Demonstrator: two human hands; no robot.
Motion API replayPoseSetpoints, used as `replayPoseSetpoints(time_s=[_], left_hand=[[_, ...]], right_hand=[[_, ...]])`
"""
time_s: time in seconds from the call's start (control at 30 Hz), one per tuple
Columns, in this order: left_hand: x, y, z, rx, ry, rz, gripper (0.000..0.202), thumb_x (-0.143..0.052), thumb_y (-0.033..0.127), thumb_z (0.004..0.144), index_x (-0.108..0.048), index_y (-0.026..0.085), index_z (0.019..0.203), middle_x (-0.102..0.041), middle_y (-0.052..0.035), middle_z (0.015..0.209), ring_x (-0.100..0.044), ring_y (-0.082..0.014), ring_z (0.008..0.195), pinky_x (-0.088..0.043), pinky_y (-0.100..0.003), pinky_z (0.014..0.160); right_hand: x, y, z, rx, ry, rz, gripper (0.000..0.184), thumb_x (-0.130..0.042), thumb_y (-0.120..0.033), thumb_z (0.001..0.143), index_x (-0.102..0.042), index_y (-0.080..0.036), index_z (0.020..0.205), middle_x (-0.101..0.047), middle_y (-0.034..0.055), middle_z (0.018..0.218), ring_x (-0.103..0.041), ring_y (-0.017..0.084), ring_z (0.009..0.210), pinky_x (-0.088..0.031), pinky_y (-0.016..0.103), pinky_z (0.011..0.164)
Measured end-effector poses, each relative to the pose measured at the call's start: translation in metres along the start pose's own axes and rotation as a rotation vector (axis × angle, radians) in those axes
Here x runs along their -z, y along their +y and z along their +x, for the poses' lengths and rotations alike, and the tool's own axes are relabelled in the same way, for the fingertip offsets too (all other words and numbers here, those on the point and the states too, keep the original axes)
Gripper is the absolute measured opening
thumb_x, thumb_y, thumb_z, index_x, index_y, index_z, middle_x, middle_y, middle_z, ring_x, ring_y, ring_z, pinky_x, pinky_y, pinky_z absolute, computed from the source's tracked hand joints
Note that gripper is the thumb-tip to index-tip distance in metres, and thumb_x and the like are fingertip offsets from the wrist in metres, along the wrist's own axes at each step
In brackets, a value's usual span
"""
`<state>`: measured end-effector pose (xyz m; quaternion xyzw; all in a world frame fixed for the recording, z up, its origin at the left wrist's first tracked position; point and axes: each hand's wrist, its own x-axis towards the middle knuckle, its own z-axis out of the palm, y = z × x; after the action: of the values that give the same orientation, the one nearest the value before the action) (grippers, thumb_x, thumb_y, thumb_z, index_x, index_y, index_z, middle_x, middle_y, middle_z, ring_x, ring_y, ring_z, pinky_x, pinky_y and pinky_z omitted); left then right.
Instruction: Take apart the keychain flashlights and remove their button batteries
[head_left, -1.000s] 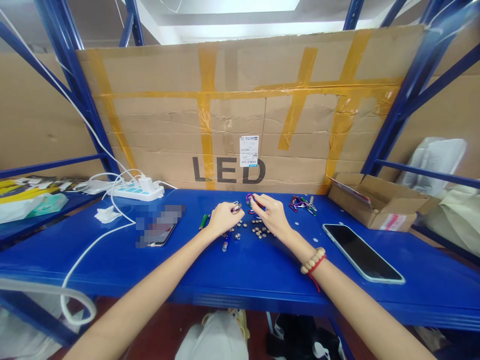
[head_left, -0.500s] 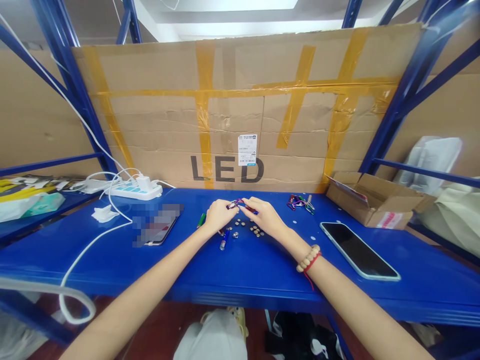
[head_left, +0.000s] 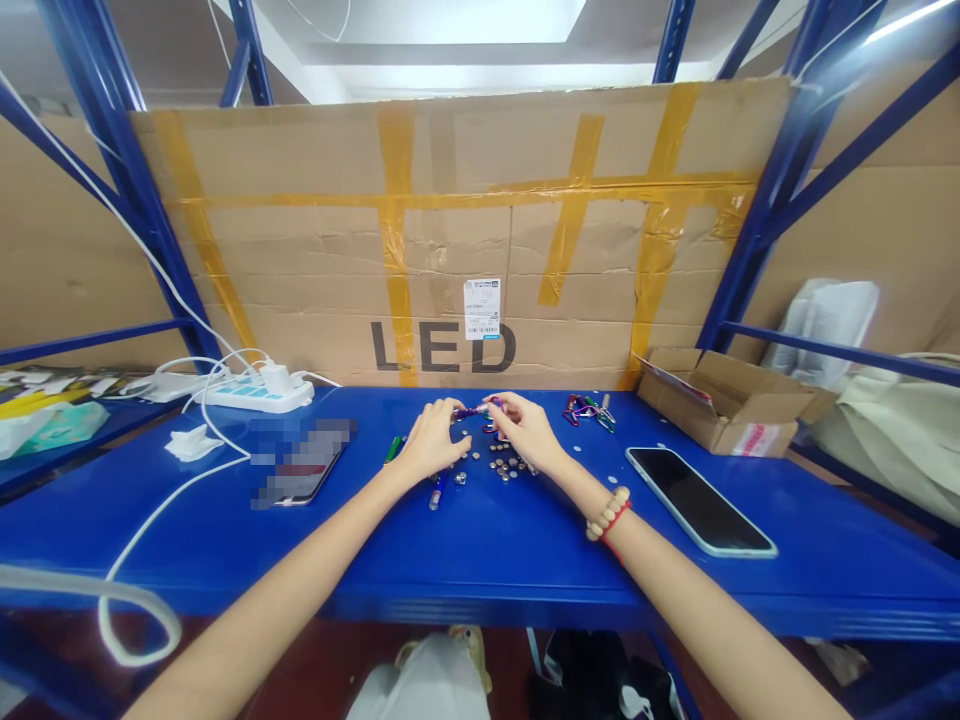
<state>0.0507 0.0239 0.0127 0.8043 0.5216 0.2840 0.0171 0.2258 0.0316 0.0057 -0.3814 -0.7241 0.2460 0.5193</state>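
Observation:
Both of my hands meet over the middle of the blue table. A small purple tube (head_left: 471, 411), like a keychain flashlight, spans the gap between my fingertips. My left hand (head_left: 431, 442) pinches its left end, with the thumb held apart below. The fingers of my right hand (head_left: 528, 428) close on its right, silvery end. Beneath my hands lie several button cells (head_left: 504, 464) and a small silvery part (head_left: 460, 479). Close to my left hand are a blue tube (head_left: 436, 494) with a clear end and a green tube (head_left: 393, 449), partly hidden.
Coloured carabiners (head_left: 589, 411) lie behind on the right. A phone (head_left: 701, 500) and an open carton (head_left: 731, 405) are at the right. Leftward are another phone (head_left: 319, 465), a white power strip (head_left: 259, 392) and cables. A cardboard sheet (head_left: 322, 260) stands along the back.
My left thumb has moved down and away from the purple tube. The tube now lies straighter between my hands, and more button cells show below. The view has shifted slightly.

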Motion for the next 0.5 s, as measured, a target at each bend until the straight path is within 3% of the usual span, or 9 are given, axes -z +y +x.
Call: replayPoseSetpoints(time_s=[0.17,0.23,0.33,0.5], left_hand=[[0.011,-0.011,0.004,0.243,0.046,0.106,0.027,-0.049,0.034,0.076,-0.056,0.020,0.097,-0.056,-0.0094,0.104,-0.048,-0.0265,0.103,-0.038,-0.040,0.087],[0.016,-0.016,0.005,0.301,0.037,0.176,0.025,-0.047,0.034,0.076,-0.058,0.019,0.093,-0.057,-0.0110,0.104,-0.048,-0.0280,0.104,-0.038,-0.041,0.088],[0.020,-0.025,0.006,0.344,0.020,0.264,0.026,-0.046,0.033,0.077,-0.061,0.018,0.094,-0.058,-0.0128,0.106,-0.049,-0.0293,0.106,-0.037,-0.042,0.089],[0.027,-0.039,0.008,0.387,-0.029,0.310,0.027,-0.046,0.032,0.079,-0.064,0.020,0.095,-0.061,-0.0121,0.107,-0.053,-0.0282,0.105,-0.040,-0.041,0.087]], right_hand=[[0.040,0.026,0.011,-0.212,0.407,-0.062,0.027,-0.051,-0.036,0.076,-0.056,-0.016,0.093,-0.063,0.0029,0.066,-0.059,0.015,0.054,-0.049,0.029,0.059],[0.059,0.036,0.011,-0.322,0.497,-0.194,0.023,-0.048,-0.030,0.078,-0.055,-0.016,0.095,-0.065,0.0053,0.072,-0.063,0.018,0.063,-0.049,0.031,0.067],[0.082,0.047,0.008,-0.498,0.572,-0.515,0.022,-0.050,-0.028,0.077,-0.057,-0.018,0.096,-0.065,0.0105,0.085,-0.062,0.024,0.086,-0.046,0.037,0.079],[0.100,0.059,0.002,-0.690,0.511,-0.776,0.029,-0.049,-0.027,0.080,-0.054,-0.015,0.106,-0.059,0.0173,0.105,-0.057,0.029,0.099,-0.041,0.042,0.085]])
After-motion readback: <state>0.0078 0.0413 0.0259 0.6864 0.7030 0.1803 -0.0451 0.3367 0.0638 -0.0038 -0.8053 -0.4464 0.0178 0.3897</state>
